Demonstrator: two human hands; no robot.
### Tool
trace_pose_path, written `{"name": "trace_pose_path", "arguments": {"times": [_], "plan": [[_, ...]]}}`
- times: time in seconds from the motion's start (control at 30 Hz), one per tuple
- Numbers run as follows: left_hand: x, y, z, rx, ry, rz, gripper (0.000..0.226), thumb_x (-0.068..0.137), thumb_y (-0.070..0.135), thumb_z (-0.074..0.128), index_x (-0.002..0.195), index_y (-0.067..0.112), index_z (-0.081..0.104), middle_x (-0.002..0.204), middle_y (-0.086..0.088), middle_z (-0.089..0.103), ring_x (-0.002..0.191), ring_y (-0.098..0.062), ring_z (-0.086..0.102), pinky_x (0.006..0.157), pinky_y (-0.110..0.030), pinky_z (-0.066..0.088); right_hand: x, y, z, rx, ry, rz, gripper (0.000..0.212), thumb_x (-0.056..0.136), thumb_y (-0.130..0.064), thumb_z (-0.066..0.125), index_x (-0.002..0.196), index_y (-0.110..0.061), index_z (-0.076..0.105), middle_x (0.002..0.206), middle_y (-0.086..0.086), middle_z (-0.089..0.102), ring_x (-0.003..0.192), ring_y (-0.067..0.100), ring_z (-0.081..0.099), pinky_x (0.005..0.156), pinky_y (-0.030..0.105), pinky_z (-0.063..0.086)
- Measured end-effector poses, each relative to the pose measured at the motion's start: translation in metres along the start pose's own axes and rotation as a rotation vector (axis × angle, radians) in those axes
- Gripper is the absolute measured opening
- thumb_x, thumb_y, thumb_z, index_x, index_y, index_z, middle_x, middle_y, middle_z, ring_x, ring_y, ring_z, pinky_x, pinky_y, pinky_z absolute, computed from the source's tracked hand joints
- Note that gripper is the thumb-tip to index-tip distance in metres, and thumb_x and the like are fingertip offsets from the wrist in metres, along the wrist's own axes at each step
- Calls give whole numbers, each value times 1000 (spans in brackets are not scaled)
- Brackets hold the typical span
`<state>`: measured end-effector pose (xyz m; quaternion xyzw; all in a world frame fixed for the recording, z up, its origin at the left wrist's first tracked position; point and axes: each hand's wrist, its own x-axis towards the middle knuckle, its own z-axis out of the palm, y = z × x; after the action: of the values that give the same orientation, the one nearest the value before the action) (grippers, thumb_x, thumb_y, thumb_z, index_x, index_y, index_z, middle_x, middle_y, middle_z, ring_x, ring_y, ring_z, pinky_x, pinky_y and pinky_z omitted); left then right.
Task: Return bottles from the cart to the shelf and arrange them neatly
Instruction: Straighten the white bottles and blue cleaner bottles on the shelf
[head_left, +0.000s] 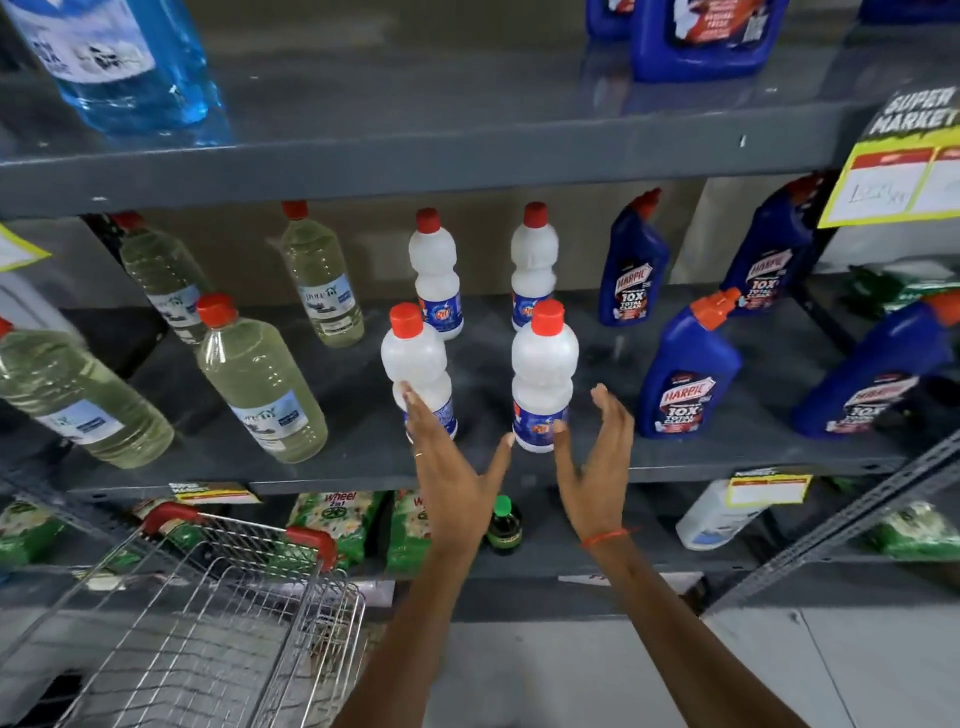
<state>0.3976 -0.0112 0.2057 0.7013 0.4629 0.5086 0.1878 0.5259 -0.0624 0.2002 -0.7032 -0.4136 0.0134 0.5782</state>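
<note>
With the four white red-capped bottles standing in two rows on the middle shelf (332, 475), I think the job now is squaring the front pair with the pair behind, so I'd nudge each base gently and low down, since these tall bottles look easy to tip. Left of the front right white bottle (544, 371) stands the front left white bottle (417, 371), and my left hand (452, 467) lies flat along its lower front, fingers straight and touching, not wrapped. My right hand (597, 462) is spread open just right of the front right bottle, thumb close to its label, gripping nothing. Below and left of it, the cart (218, 613) looks empty
</note>
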Motion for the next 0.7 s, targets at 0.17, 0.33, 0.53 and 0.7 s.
{"name": "trace_pose_path", "arguments": {"times": [0.17, 0.33, 0.53, 0.7], "plan": [[-25, 64, 51, -123, -163, 195, 86, 91, 33, 57, 150, 9, 0, 162, -9, 6, 149, -21, 12, 120, -27, 20, 21, 15, -49, -16, 119, -102, 46, 94, -21, 46, 133, 4, 44, 133, 23, 46, 128, 19, 38, 113, 9, 23], [-47, 111, 117, -192, -270, 145, 84, 90, 34, 58, 151, 11, 3, 161, 1, 4, 148, -9, 8, 117, -13, 14, 45, 58, -106, -60, 158, -85, 51, 98, -33, 41, 134, 4, 43, 133, 27, 43, 126, 30, 41, 110, 19, 32], [-60, 141, 197, -133, -208, -235, 121, 65, 46, 80, 149, 2, 3, 157, -18, 18, 145, -30, 21, 116, -23, 16, 77, 131, -183, -168, 278, 97, 83, 78, -26, 76, 143, 1, 30, 145, 26, 32, 136, 35, 28, 115, 31, 23], [-58, 146, 230, -71, -33, -418, 132, 58, 47, 84, 149, 4, -1, 150, -27, 23, 138, -41, 24, 113, -47, 26, 115, 174, -220, -197, 177, 271, 112, 66, -25, 85, 147, 5, 15, 152, 29, 23, 142, 40, 21, 118, 44, 20]]}}
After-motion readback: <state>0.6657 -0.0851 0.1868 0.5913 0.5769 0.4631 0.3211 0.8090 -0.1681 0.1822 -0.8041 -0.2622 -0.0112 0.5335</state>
